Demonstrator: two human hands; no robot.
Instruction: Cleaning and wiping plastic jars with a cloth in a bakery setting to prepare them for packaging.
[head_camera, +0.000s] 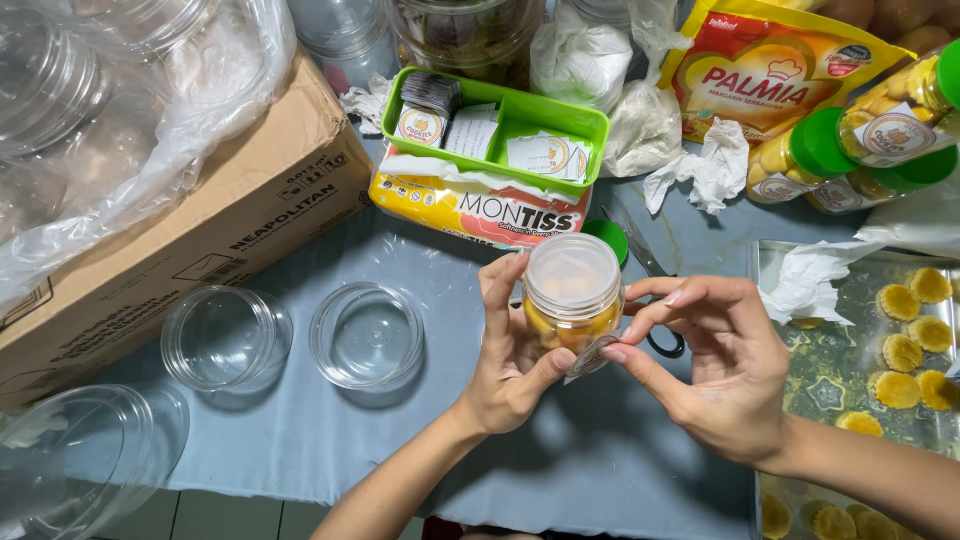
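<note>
Our left hand (515, 355) wraps the filled clear jar (572, 292) to steady it, while our right hand (715, 365) pinches a round sticker (592, 357) against its side.

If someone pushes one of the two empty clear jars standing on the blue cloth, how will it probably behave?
The left empty jar looks like thin clear plastic, so probably light and easy to slide. It is wide, low and upright, so tipping seems unlikely. On the blue cloth it may drag slightly.

Open blue cloth (300, 440) near the front edge; empty clear jars (226, 337) left, baking tray (765, 262) right
</note>
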